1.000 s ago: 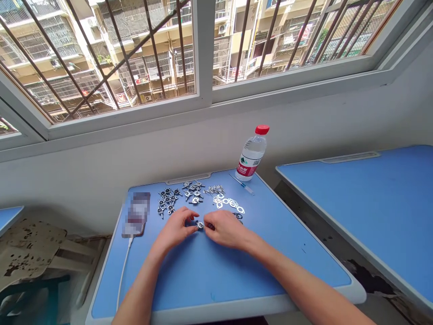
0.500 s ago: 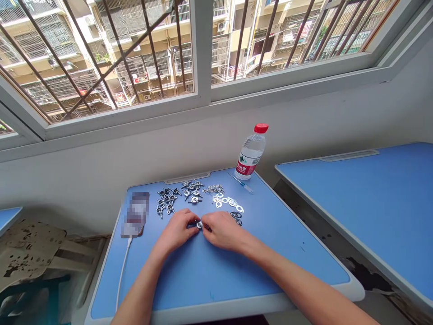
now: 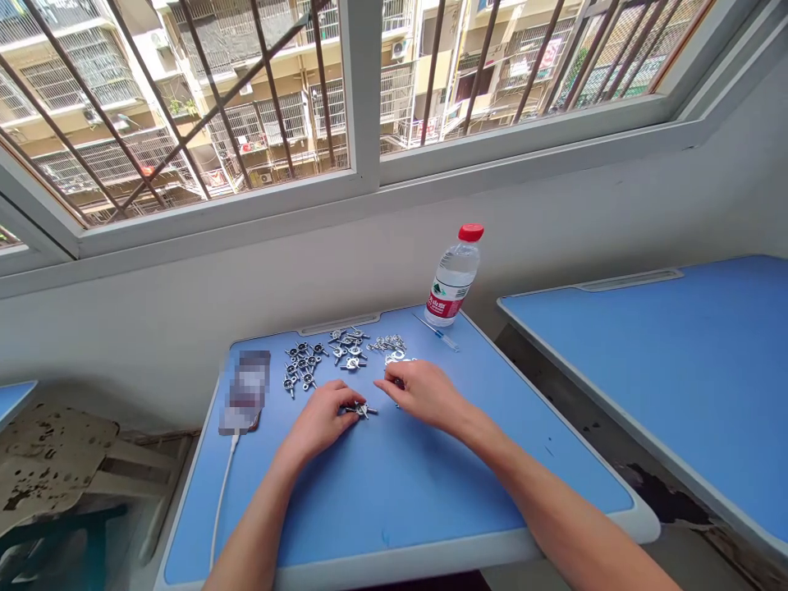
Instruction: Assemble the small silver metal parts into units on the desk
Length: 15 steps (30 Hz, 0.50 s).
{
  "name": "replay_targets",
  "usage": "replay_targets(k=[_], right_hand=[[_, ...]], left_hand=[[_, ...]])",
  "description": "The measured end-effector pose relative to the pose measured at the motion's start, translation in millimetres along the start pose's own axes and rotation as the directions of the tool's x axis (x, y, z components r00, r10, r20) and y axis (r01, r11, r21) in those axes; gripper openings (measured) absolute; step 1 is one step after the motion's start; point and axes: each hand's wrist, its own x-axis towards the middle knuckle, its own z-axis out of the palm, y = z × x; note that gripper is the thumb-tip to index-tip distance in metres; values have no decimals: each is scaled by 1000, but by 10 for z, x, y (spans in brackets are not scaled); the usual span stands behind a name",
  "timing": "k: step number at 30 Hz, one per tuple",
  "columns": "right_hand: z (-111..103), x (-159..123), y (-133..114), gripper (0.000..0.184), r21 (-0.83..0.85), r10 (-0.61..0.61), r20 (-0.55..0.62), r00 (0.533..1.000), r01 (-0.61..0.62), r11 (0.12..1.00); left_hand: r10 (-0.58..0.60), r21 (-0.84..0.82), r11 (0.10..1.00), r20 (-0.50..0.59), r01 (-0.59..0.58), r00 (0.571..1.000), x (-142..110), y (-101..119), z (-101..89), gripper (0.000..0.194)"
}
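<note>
Metal cross-shaped fitting (image 3: 362, 410) lies on the blue desk (image 3: 382, 492) at the left hand's (image 3: 320, 419) fingertips, grip unclear, while the right hand (image 3: 422, 394) hovers apart, fingers loosely open.

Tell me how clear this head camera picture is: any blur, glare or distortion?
In the head view, the phone is hidden under a pixelated mosaic; wide-angle distortion makes the window frame and the edges of the blue desk lean; the small metal parts look reasonably sharp, but too small for fine detail.
</note>
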Motion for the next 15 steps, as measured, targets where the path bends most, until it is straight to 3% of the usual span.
replay_targets(k=[7, 15], right_hand=[[-223, 73, 217, 32, 54, 166, -165, 972, -160, 986], [-345, 114, 424, 17, 71, 283, -160, 946, -275, 959]], left_hand=[[-11, -23, 1000, 18, 11, 1000, -2, 12, -26, 36], [-37, -28, 999, 20, 38, 999, 5, -32, -46, 38]])
